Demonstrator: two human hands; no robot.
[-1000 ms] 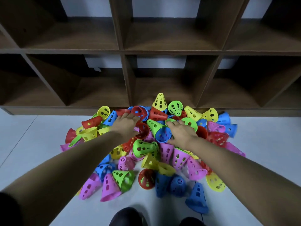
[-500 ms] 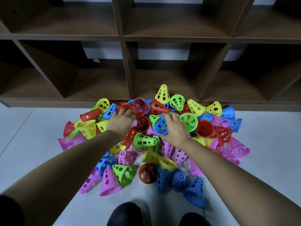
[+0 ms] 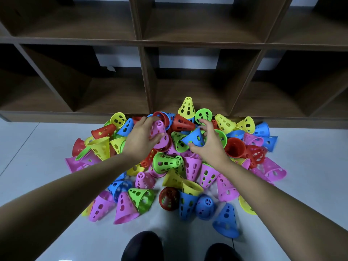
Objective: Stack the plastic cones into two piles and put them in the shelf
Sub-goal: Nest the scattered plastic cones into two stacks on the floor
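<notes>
Two grasps at frame centre, atop cone heap (image 3: 190, 171): left hand (image 3: 138, 141) fingers (image 3: 147, 121) round pink cone (image 3: 159, 129), right hand (image 3: 211, 148) fingers (image 3: 204, 123) round blue cone (image 3: 195, 138).

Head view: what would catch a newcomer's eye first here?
The bright heap of plastic cones lies loose on the pale floor, right in front of the dark wooden shelf. Over its far side the left hand grips a pink cone and the right hand grips a blue cone. A yellow cone stands upright at the heap's back edge.
</notes>
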